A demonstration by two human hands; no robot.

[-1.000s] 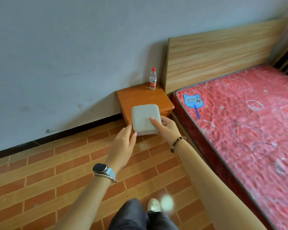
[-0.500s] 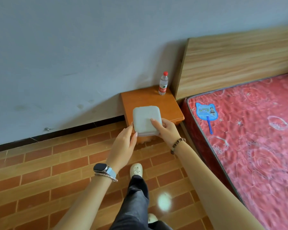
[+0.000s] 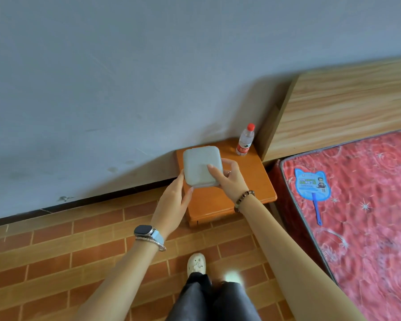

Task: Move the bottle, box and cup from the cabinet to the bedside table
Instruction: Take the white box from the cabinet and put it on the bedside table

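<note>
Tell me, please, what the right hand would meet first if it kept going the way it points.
Probably the wall. The right hand, holding the box above the bedside table, points up-left, well clear of the bottle; depth is uncertain.

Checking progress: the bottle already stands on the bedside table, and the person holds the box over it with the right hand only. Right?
Not quite. The head view shows both hands on the box: left hand and right hand. The bottle does stand on the bedside table.
</note>
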